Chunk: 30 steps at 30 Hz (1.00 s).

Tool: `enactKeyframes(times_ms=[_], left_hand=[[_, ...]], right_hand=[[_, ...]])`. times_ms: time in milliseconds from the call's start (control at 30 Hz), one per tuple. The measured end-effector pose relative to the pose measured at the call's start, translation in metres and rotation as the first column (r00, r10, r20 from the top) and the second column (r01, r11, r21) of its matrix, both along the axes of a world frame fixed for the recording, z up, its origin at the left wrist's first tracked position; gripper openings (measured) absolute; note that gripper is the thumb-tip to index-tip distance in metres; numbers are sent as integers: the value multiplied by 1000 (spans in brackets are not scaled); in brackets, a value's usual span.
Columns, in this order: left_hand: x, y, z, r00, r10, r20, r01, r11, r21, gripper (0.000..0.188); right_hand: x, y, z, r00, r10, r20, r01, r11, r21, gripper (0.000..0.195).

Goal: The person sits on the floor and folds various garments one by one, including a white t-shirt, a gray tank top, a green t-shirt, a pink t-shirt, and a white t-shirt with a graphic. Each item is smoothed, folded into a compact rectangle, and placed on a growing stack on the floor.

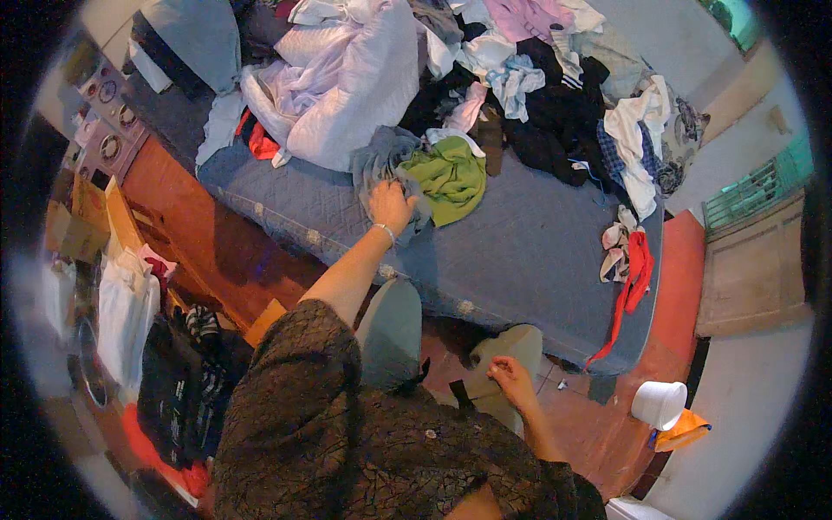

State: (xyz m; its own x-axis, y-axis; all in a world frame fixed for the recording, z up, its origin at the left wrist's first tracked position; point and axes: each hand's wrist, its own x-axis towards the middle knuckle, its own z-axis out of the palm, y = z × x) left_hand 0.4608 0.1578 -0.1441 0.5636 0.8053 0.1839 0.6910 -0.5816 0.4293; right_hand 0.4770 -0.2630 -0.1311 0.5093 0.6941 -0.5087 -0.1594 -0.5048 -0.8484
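A bunched grey garment (pixel 383 151) lies near the front edge of a mattress (pixel 520 260). My left hand (pixel 391 207) is on it, fingers curled into the fabric, the fingertips partly hidden in its folds. Touching it on the right is a crumpled green garment (pixel 455 179). Behind the grey cloth rises a large heap of white quilted bedding (pixel 364 84). My right hand (pixel 510 376) hovers by my right knee, away from the clothes. Its fingers are loosely curled together, and I see nothing in them.
Mixed clothes, including black garments (pixel 546 136), cover the mattress's far side. A red strap-like cloth (pixel 634 279) hangs over its right end. On the floor side are a white bucket (pixel 660 403) and an orange bag (pixel 682 431). Clothes hang at left, near cardboard boxes (pixel 78 227).
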Motion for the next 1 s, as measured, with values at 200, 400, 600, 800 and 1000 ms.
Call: enactKeyframes(times_ms=[200,400,600,800,1000], left_hand=[[23,-67,44,904,-382,191,419,878,-229,26],[-17,-170,160,295,-928,226,946,252,-202,32],[-28,-152,240,372,-700,609,918,374,-130,23],[-27,-126,236,515,-711,479,796,604,41,20],[-13,-104,220,732,-445,516,431,889,155,5]], right_hand=[[20,-15,-2,979,-74,188,69,997,29,34],[27,92,150,424,-233,875,-170,929,329,53],[44,98,239,639,-138,756,-146,944,296,23],[75,81,346,747,-393,536,-62,762,644,14],[80,60,387,611,-470,637,-85,761,643,19]])
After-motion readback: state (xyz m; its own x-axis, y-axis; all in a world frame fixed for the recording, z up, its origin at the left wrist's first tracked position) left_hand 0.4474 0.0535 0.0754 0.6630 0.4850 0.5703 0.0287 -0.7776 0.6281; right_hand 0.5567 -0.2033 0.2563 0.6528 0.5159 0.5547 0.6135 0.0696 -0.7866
